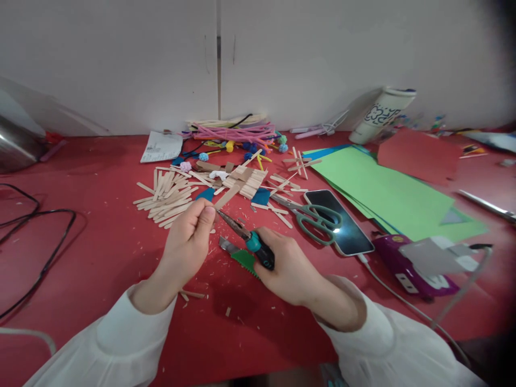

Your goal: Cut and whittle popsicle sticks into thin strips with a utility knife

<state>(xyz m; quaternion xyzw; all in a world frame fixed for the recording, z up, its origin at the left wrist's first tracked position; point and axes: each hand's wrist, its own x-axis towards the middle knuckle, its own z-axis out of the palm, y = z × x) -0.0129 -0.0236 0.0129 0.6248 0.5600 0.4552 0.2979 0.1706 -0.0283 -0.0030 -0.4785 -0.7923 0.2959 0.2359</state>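
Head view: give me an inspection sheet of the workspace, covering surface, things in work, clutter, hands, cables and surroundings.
Surface: red table; scraps scattered near the hands.
Things in work: pliers, in the right hand; green cutter, partly covered by that hand, unclear whether held.
Clutter: piled sticks, pipe cleaners, scissors overlapping the phone, green paper.
Hands: left hand pinched at the pliers' tip, anything held too small to tell; right hand closed on the pliers.
Cables: black cable at left; white cable plugged into the phone.
Surroundings: white panels behind; tumbler at back right.
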